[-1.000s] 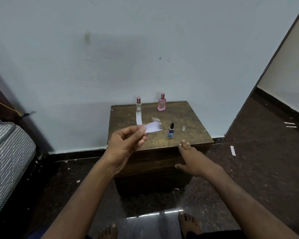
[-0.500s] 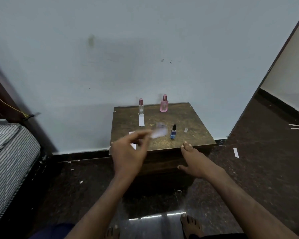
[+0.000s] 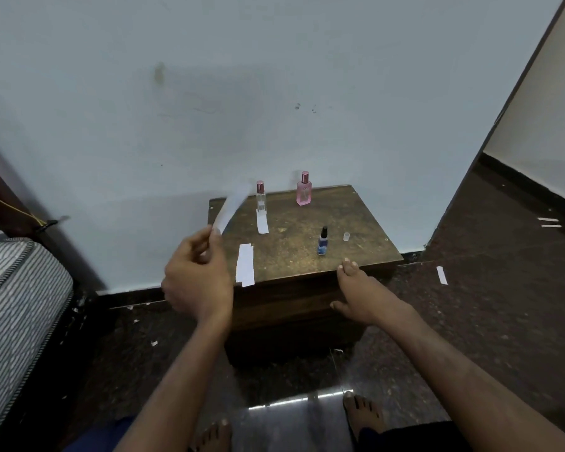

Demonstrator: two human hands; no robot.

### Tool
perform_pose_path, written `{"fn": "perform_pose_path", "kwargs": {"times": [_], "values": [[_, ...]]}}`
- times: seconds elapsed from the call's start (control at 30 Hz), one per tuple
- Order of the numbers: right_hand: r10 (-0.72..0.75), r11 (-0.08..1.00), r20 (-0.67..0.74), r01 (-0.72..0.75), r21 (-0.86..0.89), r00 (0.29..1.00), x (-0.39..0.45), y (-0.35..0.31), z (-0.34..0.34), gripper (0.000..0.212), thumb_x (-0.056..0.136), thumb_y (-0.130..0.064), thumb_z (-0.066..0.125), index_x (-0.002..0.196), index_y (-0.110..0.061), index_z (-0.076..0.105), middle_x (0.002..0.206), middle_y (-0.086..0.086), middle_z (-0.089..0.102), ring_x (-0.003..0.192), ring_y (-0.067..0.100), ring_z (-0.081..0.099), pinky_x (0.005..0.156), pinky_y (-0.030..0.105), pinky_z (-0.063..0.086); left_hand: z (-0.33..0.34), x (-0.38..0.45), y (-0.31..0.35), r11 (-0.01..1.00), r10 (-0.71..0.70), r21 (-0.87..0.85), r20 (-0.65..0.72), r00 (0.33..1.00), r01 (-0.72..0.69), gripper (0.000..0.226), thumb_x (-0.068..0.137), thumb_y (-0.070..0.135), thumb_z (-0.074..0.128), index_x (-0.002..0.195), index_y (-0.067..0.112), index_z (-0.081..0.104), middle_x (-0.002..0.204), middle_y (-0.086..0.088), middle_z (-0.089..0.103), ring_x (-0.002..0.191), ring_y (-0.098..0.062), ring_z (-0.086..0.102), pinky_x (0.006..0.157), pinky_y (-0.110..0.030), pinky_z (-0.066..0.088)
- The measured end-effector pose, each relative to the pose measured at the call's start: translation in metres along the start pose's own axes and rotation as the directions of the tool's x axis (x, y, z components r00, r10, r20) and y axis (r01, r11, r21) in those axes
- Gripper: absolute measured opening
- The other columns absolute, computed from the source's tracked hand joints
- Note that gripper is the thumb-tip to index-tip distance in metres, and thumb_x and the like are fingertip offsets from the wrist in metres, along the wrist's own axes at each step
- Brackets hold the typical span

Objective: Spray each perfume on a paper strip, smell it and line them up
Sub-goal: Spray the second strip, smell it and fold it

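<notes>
A paper strip [image 3: 231, 207] is pinched by its near end between the thumb and curled fingers of the left hand [image 3: 196, 275], and it rises blurred, slanting up and to the right above the table's [image 3: 307, 243] far left corner. The hand itself hovers off the table's left edge, its back toward the camera.

On the table, a stack of white strips [image 3: 245, 269] lies along the near left edge, its near end overhanging the rim. Farther back, one single strip [image 3: 262, 221] lies flat, its far end just in front of a slim clear bottle [image 3: 260, 196] with a pink cap. To the right of that, by the far edge, stands a pink bottle [image 3: 304, 189], also capped. Nearer and to the right stands a small blue bottle [image 3: 322, 241] with its dark sprayer bare, and a clear cap [image 3: 346, 236] stands just to its right, apart from it.

The right hand [image 3: 362, 295] rests on the table's near edge, fingers straight and laid together, tips on the top near the right corner, thumb down against the front; it holds nothing.

On the dark floor to the right lies another white strip [image 3: 442, 275], and two more [image 3: 549, 222] lie farther off by the doorway. A striped mattress [image 3: 17, 305] fills the left side. The person's bare feet [image 3: 362, 415] show at the bottom.
</notes>
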State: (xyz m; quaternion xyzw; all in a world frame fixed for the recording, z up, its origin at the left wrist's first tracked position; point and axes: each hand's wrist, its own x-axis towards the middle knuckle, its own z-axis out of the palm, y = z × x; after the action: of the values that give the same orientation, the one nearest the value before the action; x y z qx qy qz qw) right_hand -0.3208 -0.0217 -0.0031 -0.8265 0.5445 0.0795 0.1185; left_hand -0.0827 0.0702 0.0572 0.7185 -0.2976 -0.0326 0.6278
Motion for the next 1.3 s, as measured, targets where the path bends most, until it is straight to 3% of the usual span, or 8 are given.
{"fn": "perform_pose_path", "kwargs": {"times": [0.13, 0.3, 0.43, 0.57, 0.73, 0.87, 1.1, 1.3], "values": [[0.012, 1.000, -0.006, -0.012, 0.011, 1.000, 0.000, -0.002, 0.000, 0.089, 0.104, -0.043, 0.059, 0.164, 0.000, 0.010, 0.173, 0.022, 0.002, 0.161, 0.032, 0.008, 0.125, 0.041, 0.027, 0.000, -0.048, 0.017, 0.839, 0.532, -0.104, 0.361, 0.766, -0.534, 0.014, 0.092, 0.050, 0.077, 0.103, 0.043, 0.082, 0.084, 0.027, 0.076, 0.068, 0.007, 0.069, 0.056, -0.014, 0.048], [0.014, 1.000, -0.013, -0.014, -0.009, 1.000, -0.002, -0.004, -0.001, 0.086, 0.104, -0.042, 0.058, 0.164, 0.000, 0.012, 0.173, 0.022, 0.004, 0.161, 0.033, 0.011, 0.124, 0.041, 0.028, 0.003, -0.005, -0.005, 0.999, 0.034, 0.024, 0.074, 0.997, -0.036, 0.017, 0.091, 0.051, 0.077, 0.104, 0.041, 0.081, 0.084, 0.019, 0.076, 0.081, -0.007, 0.076, 0.062, -0.020, 0.047], [0.056, 0.997, -0.029, -0.054, 0.061, 0.998, 0.000, -0.004, 0.001, 0.070, 0.102, -0.041, 0.062, 0.155, -0.004, 0.038, 0.166, 0.021, 0.031, 0.150, 0.031, 0.039, 0.114, 0.038, 0.043, -0.003, -0.053, 0.008, 0.809, 0.568, -0.161, 0.467, 0.678, -0.566, 0.017, 0.093, 0.046, 0.077, 0.106, 0.038, 0.082, 0.090, 0.021, 0.079, 0.073, 0.008, 0.071, 0.059, -0.015, 0.054], [0.042, 0.999, -0.035, -0.041, 0.023, 0.999, 0.001, -0.007, 0.000, 0.082, 0.104, -0.040, 0.058, 0.162, 0.001, 0.018, 0.171, 0.024, 0.011, 0.160, 0.034, 0.016, 0.123, 0.041, 0.031, 0.000, -0.024, -0.002, 0.990, 0.083, 0.088, 0.234, 0.969, -0.106, 0.016, 0.089, 0.052, 0.078, 0.103, 0.044, 0.080, 0.085, 0.018, 0.080, 0.066, 0.009, 0.067, 0.057, -0.018, 0.050], [0.070, 0.994, -0.033, -0.067, 0.091, 0.997, 0.008, -0.004, 0.005, 0.074, 0.104, -0.040, 0.057, 0.163, -0.007, 0.026, 0.171, 0.018, 0.018, 0.159, 0.032, 0.020, 0.126, 0.041, 0.024, -0.012, -0.044, 0.036, 0.828, 0.494, -0.559, 0.765, 0.414, 0.045, 0.015, 0.087, 0.020, 0.082, 0.102, 0.019, 0.081, 0.085, 0.002, 0.082, 0.071, -0.012, 0.077, 0.065, -0.022, 0.059], [0.043, 0.998, -0.044, -0.041, 0.045, 0.998, -0.001, -0.005, 0.002, 0.083, 0.104, -0.041, 0.058, 0.163, 0.000, 0.017, 0.172, 0.023, 0.009, 0.160, 0.034, 0.015, 0.123, 0.040, 0.031, 0.002, -0.005, 0.009, 0.946, -0.128, -0.130, 0.694, 0.708, 0.298, 0.023, 0.082, 0.035, 0.084, 0.100, 0.021, 0.083, 0.086, -0.001, 0.082, 0.073, -0.014, 0.073, 0.061, -0.021, 0.052], [0.023, 1.000, -0.029, -0.023, 0.015, 0.999, -0.003, -0.006, -0.002, 0.081, 0.104, -0.039, 0.059, 0.163, 0.000, 0.018, 0.172, 0.022, 0.008, 0.160, 0.033, 0.013, 0.123, 0.041, 0.031, -0.001, 0.011, 0.015, 0.693, 0.067, -0.445, 0.823, 0.564, 0.567, 0.012, 0.089, 0.018, 0.078, 0.078, 0.019, 0.081, 0.065, 0.002, 0.069, 0.047, -0.003, 0.048, 0.045, -0.014, 0.038], [0.021, 1.000, -0.020, -0.021, -0.008, 1.000, -0.002, -0.010, -0.003, 0.087, 0.102, -0.044, 0.061, 0.163, 0.000, 0.016, 0.172, 0.023, 0.009, 0.160, 0.033, 0.015, 0.124, 0.040, 0.031, 0.001, 0.020, -0.018, 0.971, -0.191, 0.085, 0.834, 0.518, 0.222, 0.031, 0.064, 0.050, 0.095, 0.081, 0.026, 0.085, 0.074, 0.006, 0.077, 0.065, -0.004, 0.061, 0.067, -0.026, 0.051]]}}
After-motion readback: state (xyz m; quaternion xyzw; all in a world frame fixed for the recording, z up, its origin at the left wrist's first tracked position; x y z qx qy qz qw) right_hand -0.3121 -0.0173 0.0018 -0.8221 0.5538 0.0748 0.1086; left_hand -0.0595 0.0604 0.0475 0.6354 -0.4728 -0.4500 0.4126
